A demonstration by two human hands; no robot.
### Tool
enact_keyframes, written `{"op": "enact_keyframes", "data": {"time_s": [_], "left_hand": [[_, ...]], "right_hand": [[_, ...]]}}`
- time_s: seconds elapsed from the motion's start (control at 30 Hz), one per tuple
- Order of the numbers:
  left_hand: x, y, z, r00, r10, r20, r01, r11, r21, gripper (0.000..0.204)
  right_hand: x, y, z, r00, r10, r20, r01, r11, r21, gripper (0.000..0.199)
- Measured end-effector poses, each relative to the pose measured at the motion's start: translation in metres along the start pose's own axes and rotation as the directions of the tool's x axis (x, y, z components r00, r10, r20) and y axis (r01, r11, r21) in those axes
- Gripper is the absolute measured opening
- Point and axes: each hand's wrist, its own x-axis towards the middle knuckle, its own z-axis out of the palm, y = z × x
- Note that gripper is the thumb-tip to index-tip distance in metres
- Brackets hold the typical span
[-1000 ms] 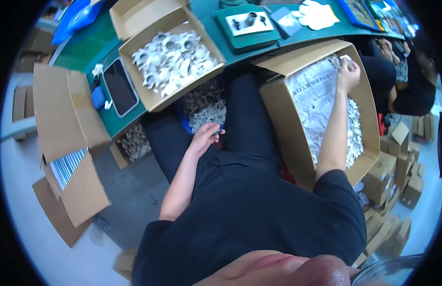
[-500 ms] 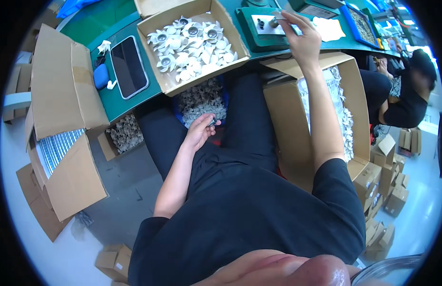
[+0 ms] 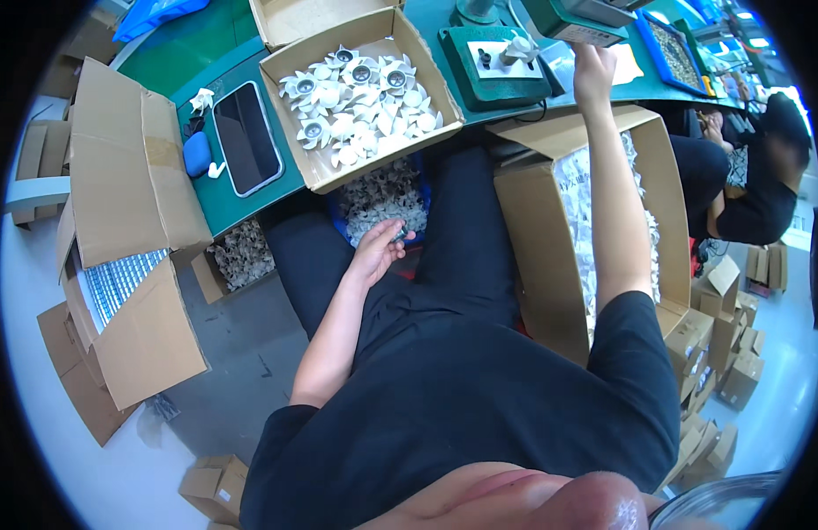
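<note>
My left hand (image 3: 379, 252) is over my lap, its thumb and fingers closed on a small dark metal cylinder (image 3: 400, 235). A white fan impeller (image 3: 518, 49) sits on a post of the white plate (image 3: 504, 71) fixed to the green machine base (image 3: 466, 87). Reaching far forward, my right hand (image 3: 594, 78) is curled beside the green machine head (image 3: 578, 26), to the right of the impeller. Its fingertips are partly hidden, and I cannot make out what they grip.
A cardboard box (image 3: 317, 180) of white impellers, some with dark hubs, stands on the green bench beside a phone (image 3: 247, 141) and a blue case (image 3: 197, 155). Below are a blue bin (image 3: 340, 221) of impellers and a large carton (image 3: 541, 238). A co-worker (image 3: 753, 194) sits at right.
My right hand has left the impeller on the plate and moved right to the machine head. The impeller stays on the post. My left hand still holds the cylinder; the view has shifted slightly.
</note>
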Motion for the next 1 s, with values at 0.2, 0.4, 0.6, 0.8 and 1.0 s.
{"op": "enact_keyframes", "data": {"time_s": [0.2,0.4,0.6,0.8,1.0], "left_hand": [[0.000,0.003,0.002,0.999,0.028,-0.038,-0.028,1.000,-0.009,0.026],[-0.003,-0.009,-0.025,0.998,0.048,-0.041,-0.048,0.999,-0.013,0.019],[-0.007,-0.012,-0.015,0.999,0.028,0.020,-0.029,0.999,0.038,0.024],[-0.011,-0.010,-0.001,0.987,0.076,0.144,-0.089,0.993,0.083,0.028],[0.000,-0.018,-0.004,0.989,0.017,0.148,-0.023,0.999,0.040,0.026]], "right_hand": [[0.036,0.068,0.022,0.968,0.041,0.247,0.163,0.645,-0.747,0.020],[-0.022,0.025,0.027,0.939,0.270,0.212,-0.311,0.931,0.191,0.037],[-0.034,-0.031,0.033,0.986,0.134,0.097,-0.136,0.991,0.016,0.045],[-0.032,-0.032,0.035,0.966,0.246,0.073,-0.254,0.958,0.134,0.042],[-0.041,-0.075,0.039,0.959,0.096,-0.266,-0.125,0.987,-0.096,0.042]]}}
